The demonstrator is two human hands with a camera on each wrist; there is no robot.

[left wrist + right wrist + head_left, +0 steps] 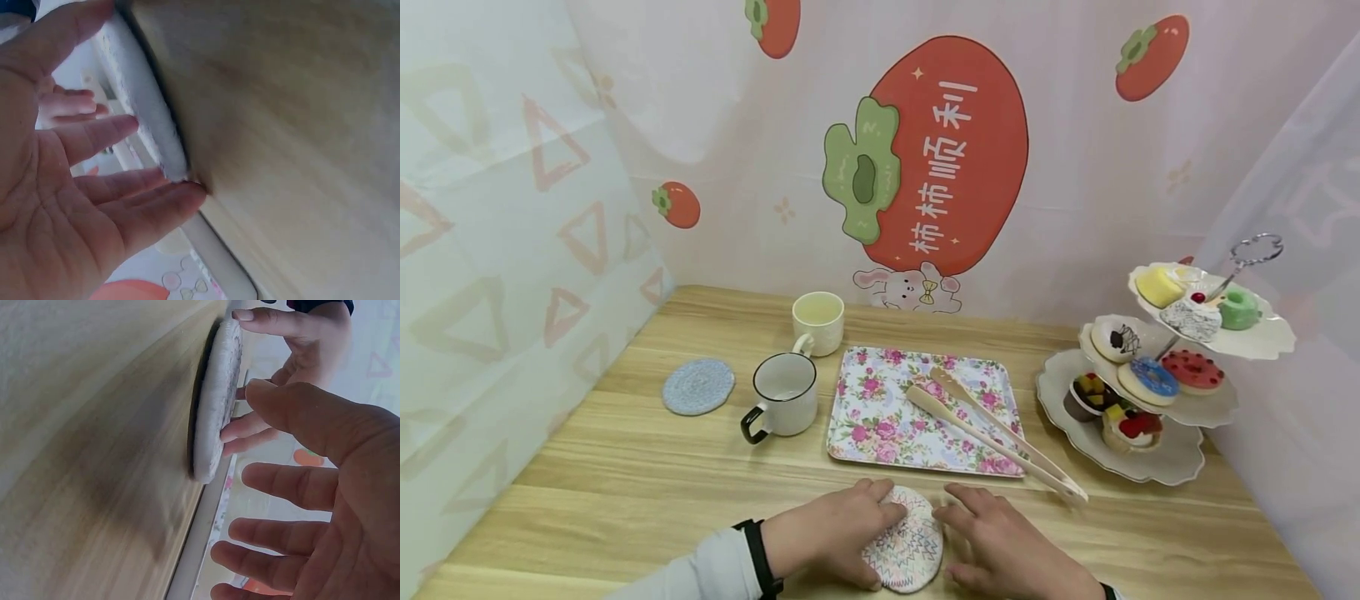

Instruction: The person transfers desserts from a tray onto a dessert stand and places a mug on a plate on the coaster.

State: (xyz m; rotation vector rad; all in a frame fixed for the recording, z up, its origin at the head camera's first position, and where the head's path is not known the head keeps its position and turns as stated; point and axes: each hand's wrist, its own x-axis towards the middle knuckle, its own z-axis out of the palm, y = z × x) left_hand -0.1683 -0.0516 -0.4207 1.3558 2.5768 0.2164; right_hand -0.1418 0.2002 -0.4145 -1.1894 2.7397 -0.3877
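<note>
White fabric, stitched with multicoloured zigzags, is forming a round coaster (913,546) that we are seeing flat on the wood-grained surface (625,500), between both hands at the near side. The left hand (838,529) is keeping its fingers extended and apart: its thumb is touching the near edge while a fingertip is resting on the stitched face, and the hand is hiding part of the coaster's left side from us. The right hand (1003,542) is facing the opposite edge, fingers spread and holding nothing; its fingertips are hovering just beside the rim, though we are not managing to tell whether any is touching.

Just beyond, a floral tray (857,396) is lying in the way of the far side, and wooden tongs (992,443) are resting across it, their joined end jutting over its near right corner toward the right hand. To the tray's left we are finding a white mug (793,408) with a black rim and, behind it, a cream cup (827,337); a blue-grey coaster (698,387) is lying farther left. On the right, a three-tiered stand (1183,467) is bearing imitation cakes, including a blue-topped doughnut (1152,379) and a red one (1192,369).
</note>
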